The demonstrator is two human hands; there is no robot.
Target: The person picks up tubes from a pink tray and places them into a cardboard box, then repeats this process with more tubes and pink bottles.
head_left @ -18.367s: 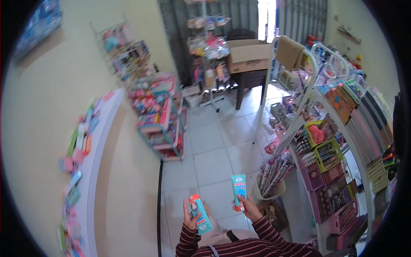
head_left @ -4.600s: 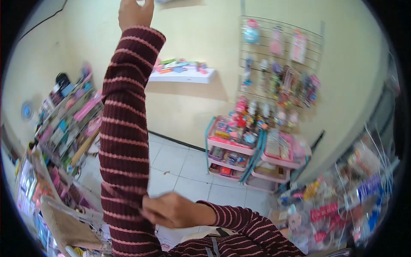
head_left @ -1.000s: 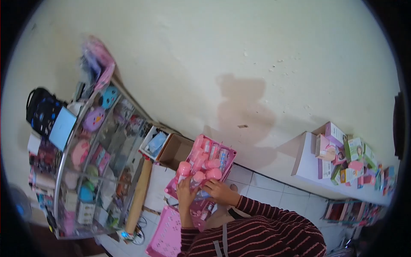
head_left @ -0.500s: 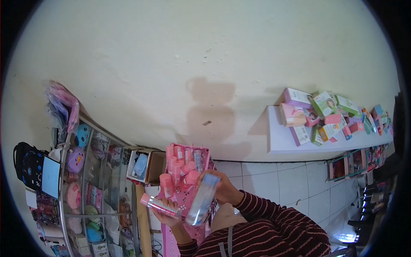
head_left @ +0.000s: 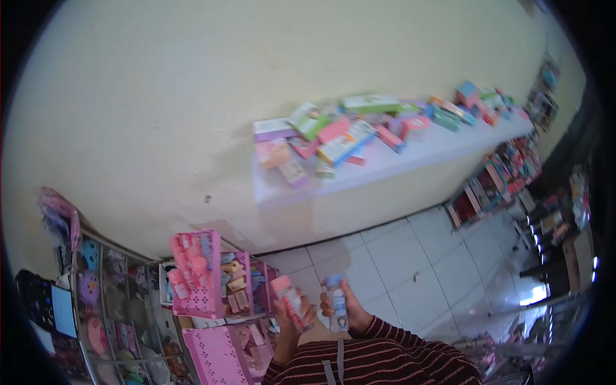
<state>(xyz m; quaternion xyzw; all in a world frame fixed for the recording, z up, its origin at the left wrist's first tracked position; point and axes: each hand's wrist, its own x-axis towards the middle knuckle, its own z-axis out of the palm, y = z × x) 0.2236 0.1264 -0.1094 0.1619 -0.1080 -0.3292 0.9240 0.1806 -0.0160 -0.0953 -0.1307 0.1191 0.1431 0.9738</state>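
Head view: the pink bottle (head_left: 289,300) is clamped in the grip of the left hand (head_left: 287,332) and the blue bottle (head_left: 337,308) in the right hand (head_left: 353,313), apart, both gripped around their sides seemingly for steadiness, while other bottles (head_left: 187,260) are grouped in the basket (head_left: 203,303), presumably contained by its walls.

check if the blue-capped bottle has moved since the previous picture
Yes: the blue-capped bottle has moved right, away from the pink rack, which it overlapped before.
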